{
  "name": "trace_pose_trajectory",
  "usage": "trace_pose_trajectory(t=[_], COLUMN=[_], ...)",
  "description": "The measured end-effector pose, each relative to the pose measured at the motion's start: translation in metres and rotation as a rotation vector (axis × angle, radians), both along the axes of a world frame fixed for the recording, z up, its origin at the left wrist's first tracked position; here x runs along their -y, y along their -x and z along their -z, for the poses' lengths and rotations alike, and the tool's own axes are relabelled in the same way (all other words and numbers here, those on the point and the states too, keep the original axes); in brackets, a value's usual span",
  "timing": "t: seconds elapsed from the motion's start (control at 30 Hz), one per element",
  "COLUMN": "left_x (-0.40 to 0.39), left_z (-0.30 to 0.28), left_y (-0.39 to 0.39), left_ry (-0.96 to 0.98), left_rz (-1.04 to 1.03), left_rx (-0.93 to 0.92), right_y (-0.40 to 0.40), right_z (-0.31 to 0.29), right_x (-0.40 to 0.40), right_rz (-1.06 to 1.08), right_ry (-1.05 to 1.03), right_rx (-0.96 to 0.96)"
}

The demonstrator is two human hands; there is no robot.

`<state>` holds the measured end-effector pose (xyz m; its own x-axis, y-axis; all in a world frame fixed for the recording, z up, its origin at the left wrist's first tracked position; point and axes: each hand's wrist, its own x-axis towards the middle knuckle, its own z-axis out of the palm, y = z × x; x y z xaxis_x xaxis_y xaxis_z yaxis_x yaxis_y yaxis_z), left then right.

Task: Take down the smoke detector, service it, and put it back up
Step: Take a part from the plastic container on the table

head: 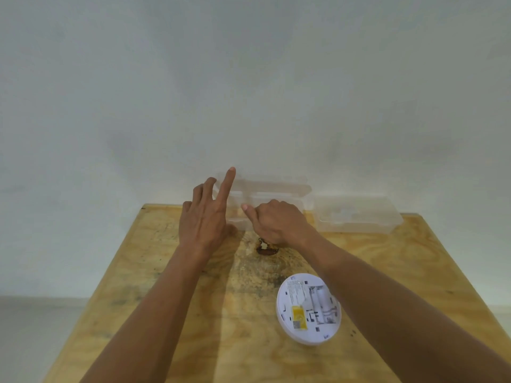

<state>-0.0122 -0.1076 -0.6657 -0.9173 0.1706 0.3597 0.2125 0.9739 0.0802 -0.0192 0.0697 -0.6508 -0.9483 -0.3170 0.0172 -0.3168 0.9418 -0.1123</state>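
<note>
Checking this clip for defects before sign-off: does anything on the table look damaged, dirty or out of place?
Yes. The plywood table has a dark knot or hole near its middle, ringed by grey staining, just below the right hand. The smoke detector lies back side up, as servicing would need.

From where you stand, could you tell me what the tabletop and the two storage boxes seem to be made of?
Tabletop: looks like unfinished plywood, with swirling grain and dark stains. Storage boxes: apparently clear, slightly frosted plastic, since the wall shows through them.
</note>
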Motion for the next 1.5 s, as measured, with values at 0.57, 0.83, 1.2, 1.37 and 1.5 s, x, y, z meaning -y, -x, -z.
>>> trace_pose_trajectory(t=[0.57,0.83,1.2,1.37,1.5], left_x=[-0.001,-0.002,-0.004,-0.005,-0.008], left_z=[-0.007,-0.010,-0.007,0.001,0.002], left_y=[-0.006,-0.007,-0.012,-0.015,-0.020], left_ry=[-0.010,-0.006,0.015,0.062,0.065], left_rz=[-0.003,-0.001,-0.024,-0.073,-0.030], left_rx=[0.021,0.026,-0.001,-0.054,-0.135], right_y=[0.012,0.009,-0.008,-0.014,-0.025], right_z=[0.003,-0.005,-0.062,-0.061,-0.053], right_x=[-0.040,-0.036,-0.065,-0.070,-0.070], right_rz=[-0.231,-0.077,0.151,0.109,0.077], right_ry=[-0.211,0.361,-0.013,-0.010,-0.038], right_rx=[-0.117,-0.146,-0.305,-0.264,-0.257])
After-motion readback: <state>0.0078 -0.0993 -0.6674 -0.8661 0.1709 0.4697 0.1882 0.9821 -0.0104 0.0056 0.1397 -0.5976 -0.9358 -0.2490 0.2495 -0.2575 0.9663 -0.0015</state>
